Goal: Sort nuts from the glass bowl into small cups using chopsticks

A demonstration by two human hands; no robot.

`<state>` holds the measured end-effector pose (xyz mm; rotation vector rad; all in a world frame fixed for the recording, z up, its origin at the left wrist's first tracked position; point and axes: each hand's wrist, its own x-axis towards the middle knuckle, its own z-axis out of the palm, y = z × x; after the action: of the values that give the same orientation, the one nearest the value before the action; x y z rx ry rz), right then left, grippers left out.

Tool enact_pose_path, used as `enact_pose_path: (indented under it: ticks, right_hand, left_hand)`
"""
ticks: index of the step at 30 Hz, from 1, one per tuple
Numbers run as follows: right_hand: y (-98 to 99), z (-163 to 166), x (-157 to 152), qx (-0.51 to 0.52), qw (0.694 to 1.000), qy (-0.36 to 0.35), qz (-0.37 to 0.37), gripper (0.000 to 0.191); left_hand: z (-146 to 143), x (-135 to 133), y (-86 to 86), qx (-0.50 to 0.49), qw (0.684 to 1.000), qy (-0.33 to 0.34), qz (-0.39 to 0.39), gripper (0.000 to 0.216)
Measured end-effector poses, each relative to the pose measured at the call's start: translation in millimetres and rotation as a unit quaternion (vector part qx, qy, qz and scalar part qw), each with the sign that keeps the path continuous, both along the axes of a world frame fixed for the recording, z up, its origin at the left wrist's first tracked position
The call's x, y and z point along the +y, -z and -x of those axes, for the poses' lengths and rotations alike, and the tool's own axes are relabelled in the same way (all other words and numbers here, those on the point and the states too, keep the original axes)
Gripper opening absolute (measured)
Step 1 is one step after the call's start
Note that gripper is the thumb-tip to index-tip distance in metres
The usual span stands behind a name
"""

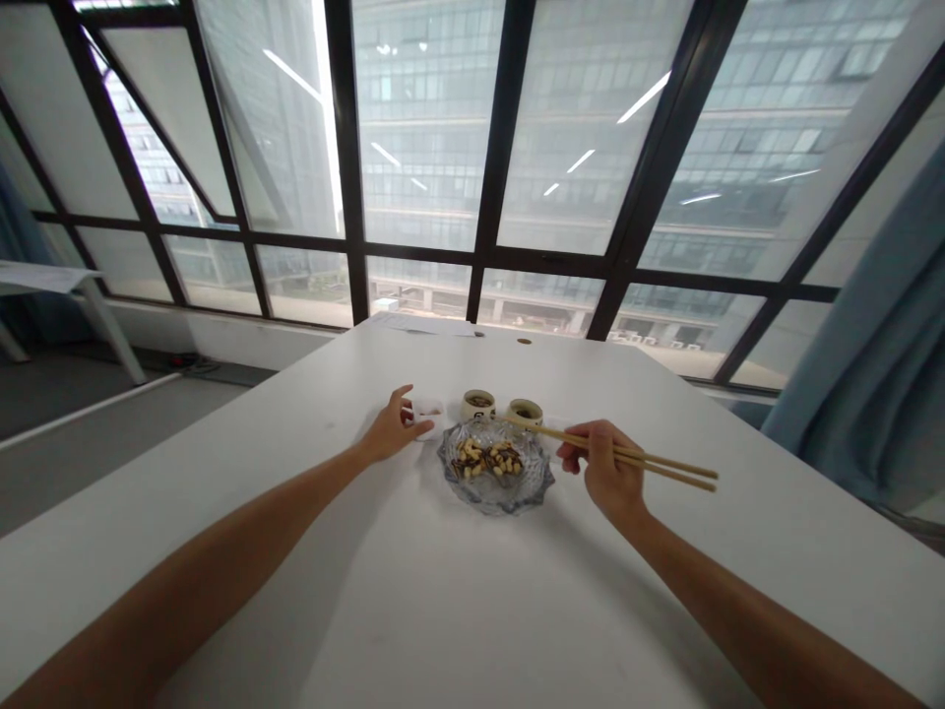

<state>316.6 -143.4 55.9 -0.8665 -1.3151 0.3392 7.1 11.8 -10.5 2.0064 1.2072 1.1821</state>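
Observation:
My right hand (609,468) is closed around a pair of wooden chopsticks (664,466). Their tips point left, just in front of the right small cup (525,412) and above the far rim of a faceted glass bowl (496,500). Inside the bowl lie two small heaps of pale and dark pieces (487,459), perhaps nuts and seeds. My left hand (395,425) has its thumb and fingers apart beside a small clear or white container (428,418); whether it touches the container I cannot tell. Another small cream cup (478,404) with dark contents stands behind the bowl.
All this stands on a long white table (413,591). Sheets of paper (420,323) and a small brownish round item (524,341) lie at its far end. Large framed windows rise beyond, a blue curtain (871,354) hangs right, and another white table (44,278) stands left.

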Motion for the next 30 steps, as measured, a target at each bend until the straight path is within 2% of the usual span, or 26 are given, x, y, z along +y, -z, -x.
enact_pose_path:
  ticks: [2, 5, 7, 8, 12, 15, 18, 21, 26, 30]
  right_hand:
    - [-9.7, -6, 6, 0.054, 0.998, 0.015, 0.008, 0.053]
    - [-21.6, -19, 14, 0.086, 0.995, 0.048, 0.006, 0.056]
    - [-24.7, -29, 18, 0.086, 0.994, 0.071, 0.006, 0.058]
    - [-24.8, -33, 20, 0.084, 0.993, 0.082, 0.008, 0.059]
    - [-19.5, -45, 25, 0.068, 0.992, 0.102, 0.02, 0.059]
    - [-15.4, -49, 28, 0.057, 0.993, 0.104, 0.026, 0.061]
    - [-13.3, -51, 30, 0.055, 0.993, 0.103, 0.03, 0.062]
    - [-10.8, -53, 32, 0.044, 0.993, 0.102, 0.033, 0.062]
    - [0.9, -55, 34, -0.001, 0.992, 0.118, 0.039, 0.059]
    - [11.9, -57, 38, -0.096, 0.987, 0.105, 0.078, 0.053]
  left_hand:
    - [-3, 5, -7.2, 0.033, 0.999, 0.001, 0.004, 0.089]
    - [-21, 7, -31.8, 0.104, 0.991, -0.011, -0.089, 0.08]
    - [-46, 4, -52.5, 0.17, 0.975, -0.005, -0.146, 0.07]
    - [-62, 1, -62.3, 0.208, 0.965, 0.021, -0.158, 0.068]
    - [-131, -9, -87.7, 0.319, 0.932, 0.103, -0.139, 0.076]
    - [-168, -9, -91.2, 0.362, 0.92, 0.116, -0.093, 0.083]
    - [-183, -4, -88.2, 0.383, 0.916, 0.111, -0.039, 0.086]
    - [-186, 1, -84.3, 0.355, 0.928, 0.111, -0.027, 0.089]
    - [-185, 3, -80.6, 0.304, 0.943, 0.128, -0.054, 0.091]
    - [-186, 4, -79.3, 0.29, 0.946, 0.131, -0.054, 0.091]
